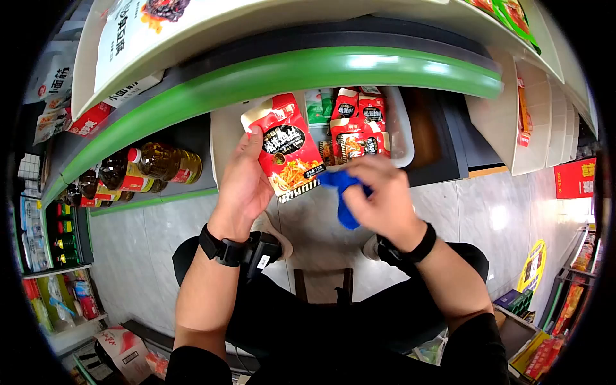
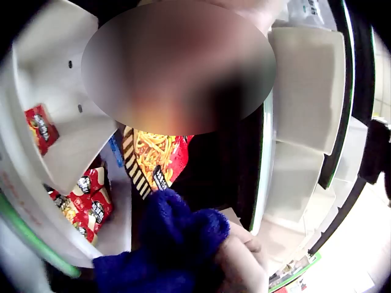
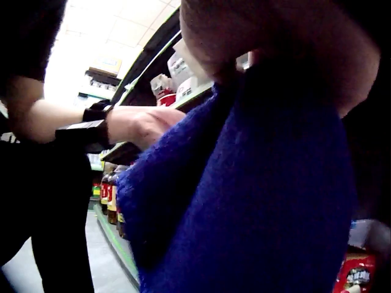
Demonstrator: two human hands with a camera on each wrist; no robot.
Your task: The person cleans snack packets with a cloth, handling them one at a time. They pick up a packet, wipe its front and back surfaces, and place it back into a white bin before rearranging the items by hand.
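My left hand (image 1: 240,186) grips a red food packet (image 1: 285,144) by its left side, with the thumb on its front. The packet has a black label and a picture of orange shreds, and its striped bottom edge faces me. My right hand (image 1: 388,199) holds a bunched blue cloth (image 1: 346,205), which reaches the packet's lower right corner in the head view. In the left wrist view the cloth (image 2: 168,235) lies just below the packet's striped end (image 2: 149,162). The cloth hangs large across the right wrist view, hiding the packet there.
Behind the hands, a white bin (image 1: 403,122) holds several similar red packets (image 1: 359,131) and a green one. A green-edged shelf (image 1: 301,69) curves overhead. Oil bottles (image 1: 170,165) stand on the lower shelf at left. Grey floor tiles (image 1: 449,212) lie below.
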